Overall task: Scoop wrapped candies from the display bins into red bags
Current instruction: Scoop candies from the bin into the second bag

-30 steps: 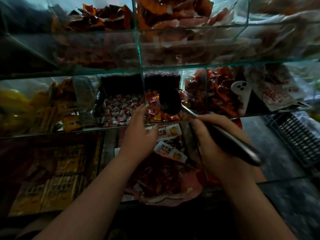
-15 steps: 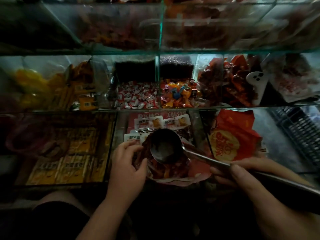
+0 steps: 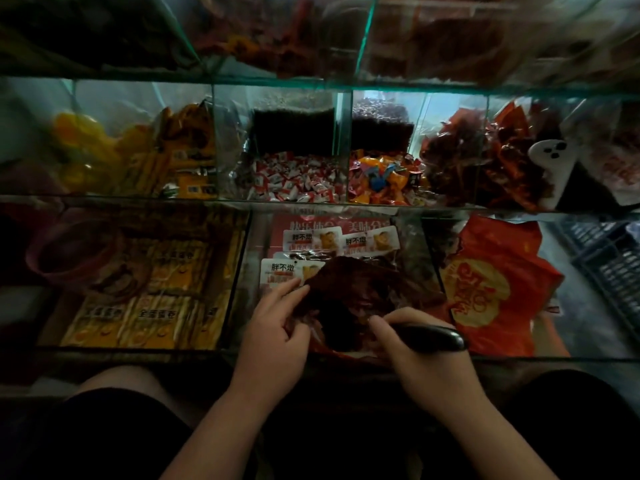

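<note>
A dark red bag (image 3: 360, 299) lies open in the lower middle glass bin. My left hand (image 3: 277, 327) pinches the bag's left rim. My right hand (image 3: 415, 348) grips the dark handle of a metal scoop (image 3: 429, 337); the scoop's bowl is hidden inside the bag. Above, one glass bin holds red-and-white wrapped candies (image 3: 294, 181) and the bin to its right holds orange and multicoloured wrapped candies (image 3: 384, 181). A second red bag (image 3: 491, 289) with gold print lies flat in the bin to the right.
Glass dividers and shelf edges (image 3: 311, 202) separate the bins. Yellow snack packets (image 3: 145, 296) fill the lower left bin; white-labelled packets (image 3: 339, 240) lie behind the open bag. Dark red snacks (image 3: 485, 161) sit upper right. A dark crate (image 3: 606, 265) stands at far right.
The scoop came down from the candy bin and its bowl went into the red bag. My left hand dropped from the upper bin to the bag's rim. My right hand slid close to the bag.
</note>
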Available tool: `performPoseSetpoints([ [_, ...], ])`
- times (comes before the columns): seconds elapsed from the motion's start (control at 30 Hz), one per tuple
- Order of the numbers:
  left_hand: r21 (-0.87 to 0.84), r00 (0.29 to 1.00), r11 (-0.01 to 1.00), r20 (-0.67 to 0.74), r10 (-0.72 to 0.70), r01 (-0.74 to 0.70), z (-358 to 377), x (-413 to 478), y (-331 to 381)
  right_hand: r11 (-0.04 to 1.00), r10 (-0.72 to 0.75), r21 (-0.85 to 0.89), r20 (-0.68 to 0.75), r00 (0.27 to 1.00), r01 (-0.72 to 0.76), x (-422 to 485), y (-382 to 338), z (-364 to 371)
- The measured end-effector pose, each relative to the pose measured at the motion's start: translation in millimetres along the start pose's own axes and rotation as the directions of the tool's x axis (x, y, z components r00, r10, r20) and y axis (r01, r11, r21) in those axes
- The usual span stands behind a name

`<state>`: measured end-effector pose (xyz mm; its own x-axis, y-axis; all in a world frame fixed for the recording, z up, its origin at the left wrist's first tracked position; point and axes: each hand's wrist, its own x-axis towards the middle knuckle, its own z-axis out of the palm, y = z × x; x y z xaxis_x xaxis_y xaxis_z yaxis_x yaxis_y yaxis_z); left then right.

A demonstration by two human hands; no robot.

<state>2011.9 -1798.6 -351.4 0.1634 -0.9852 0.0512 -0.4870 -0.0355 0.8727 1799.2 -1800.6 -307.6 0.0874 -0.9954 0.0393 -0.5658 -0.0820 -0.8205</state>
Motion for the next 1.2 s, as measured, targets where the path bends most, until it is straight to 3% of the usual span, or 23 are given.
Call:
performPoseSetpoints([
  [0.27, -0.076, 0.994, 0.991, 0.002, -0.108, 0.108, 7, 0, 3, 0.992, 0.126, 0.011, 0.047, 0.991, -0.127, 23, -7, 16],
  [0.37, -0.069, 0.991, 0.989, 0.022, -0.128, 0.130, 8, -3, 8, 0.958, 0.202, 0.220, -0.050, 0.978, -0.186, 15, 0, 10],
  [0.47, -0.054, 0.987, 0.987, 0.044, -0.151, 0.154, 9, -3, 18, 0.838, 0.324, 0.485, -0.073, 0.943, -0.251, 9, -1, -2],
  [0.53, -0.044, 0.986, 0.986, 0.052, -0.160, 0.162, 6, 1, 23, 0.776, 0.374, 0.571, -0.078, 0.924, -0.266, 10, -3, -9],
  [0.83, 0.022, 1.000, 1.000, -0.001, -0.010, 0.010, 6, 6, 21, 0.760, 0.374, 0.609, -0.121, 0.920, -0.229, 4, 0, -20],
  [0.97, 0.215, 0.968, 0.949, -0.045, 0.246, -0.231, 8, 4, 22, 0.762, 0.378, 0.614, -0.165, 0.911, -0.205, 2, 1, -36],
  [1.03, 0.281, 0.938, 0.898, 0.017, 0.347, -0.338, 12, 6, 30, 0.745, 0.385, 0.632, -0.145, 0.912, -0.214, 2, 1, -46],
  [1.13, 0.334, 0.944, 0.886, 0.179, 0.277, -0.323, 22, 14, 38, 0.699, 0.394, 0.685, -0.131, 0.910, -0.204, 2, -6, -55],
  [1.2, 0.419, 0.959, 0.868, 0.207, 0.193, -0.266, 27, 22, 38, 0.661, 0.415, 0.723, -0.132, 0.900, -0.199, 3, -9, -55],
])
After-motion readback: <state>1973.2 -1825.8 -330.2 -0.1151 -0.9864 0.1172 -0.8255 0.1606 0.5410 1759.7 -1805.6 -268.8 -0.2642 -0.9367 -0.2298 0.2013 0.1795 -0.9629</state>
